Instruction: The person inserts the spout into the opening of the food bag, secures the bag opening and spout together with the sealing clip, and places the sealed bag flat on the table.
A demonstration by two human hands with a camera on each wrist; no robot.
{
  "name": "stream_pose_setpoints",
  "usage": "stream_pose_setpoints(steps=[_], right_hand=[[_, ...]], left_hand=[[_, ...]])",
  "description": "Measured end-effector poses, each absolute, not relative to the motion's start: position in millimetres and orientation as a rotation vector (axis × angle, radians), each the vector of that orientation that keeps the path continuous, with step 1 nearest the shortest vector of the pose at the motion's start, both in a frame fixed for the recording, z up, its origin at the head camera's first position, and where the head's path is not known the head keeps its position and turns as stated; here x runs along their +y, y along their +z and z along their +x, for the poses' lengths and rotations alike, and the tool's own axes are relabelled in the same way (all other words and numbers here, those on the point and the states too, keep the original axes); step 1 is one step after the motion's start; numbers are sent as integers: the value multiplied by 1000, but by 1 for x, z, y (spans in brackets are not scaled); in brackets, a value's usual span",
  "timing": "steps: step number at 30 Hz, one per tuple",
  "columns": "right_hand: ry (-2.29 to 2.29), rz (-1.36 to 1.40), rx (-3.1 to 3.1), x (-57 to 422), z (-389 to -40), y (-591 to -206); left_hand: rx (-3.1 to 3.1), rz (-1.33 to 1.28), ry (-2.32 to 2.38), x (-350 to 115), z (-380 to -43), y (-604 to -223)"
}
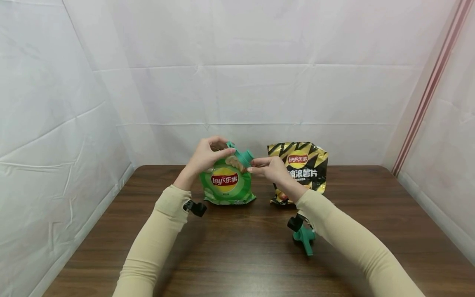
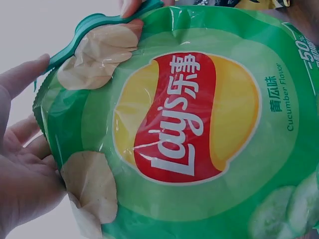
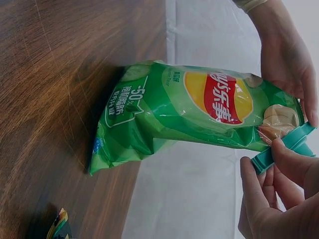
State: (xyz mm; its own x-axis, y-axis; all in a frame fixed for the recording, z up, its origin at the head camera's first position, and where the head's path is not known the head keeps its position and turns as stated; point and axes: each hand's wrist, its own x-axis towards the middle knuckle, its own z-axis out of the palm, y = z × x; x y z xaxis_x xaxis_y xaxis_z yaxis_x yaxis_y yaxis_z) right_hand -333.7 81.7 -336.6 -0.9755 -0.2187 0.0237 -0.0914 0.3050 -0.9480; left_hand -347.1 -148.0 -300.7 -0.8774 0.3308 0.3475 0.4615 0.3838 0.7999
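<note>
A green Lay's chip bag (image 1: 227, 194) stands upright on the table, its printed front facing me. Across its top edge lies a teal bag clip (image 1: 245, 158), slanting down to the right. My left hand (image 1: 206, 156) grips the bag's upper left corner, with the thumb at the clip's end and the other fingers behind the bag in the left wrist view. At the clip's other end, my right hand (image 1: 273, 170) pinches it between thumb and fingers, as the right wrist view (image 3: 276, 199) also shows.
A black and gold Lay's bag (image 1: 318, 175) stands to the right, partly behind my right hand. Nearer on the table (image 1: 230, 255) lies a second teal clip (image 1: 306, 238), beside my right forearm. White sheeting (image 1: 259, 95) hangs at the back and sides.
</note>
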Motion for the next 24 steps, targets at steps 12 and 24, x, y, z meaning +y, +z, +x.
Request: stream_pose_setpoints(steps=[12,24], right_hand=[[-1781,-337,2417,84,-335,-338],[-1794,-442,2446,80,-334,-340]], left_hand=[[-2334,-657,-1592,-141,-345,-304],[-2292,-608,-1611,-139,-345,-304]])
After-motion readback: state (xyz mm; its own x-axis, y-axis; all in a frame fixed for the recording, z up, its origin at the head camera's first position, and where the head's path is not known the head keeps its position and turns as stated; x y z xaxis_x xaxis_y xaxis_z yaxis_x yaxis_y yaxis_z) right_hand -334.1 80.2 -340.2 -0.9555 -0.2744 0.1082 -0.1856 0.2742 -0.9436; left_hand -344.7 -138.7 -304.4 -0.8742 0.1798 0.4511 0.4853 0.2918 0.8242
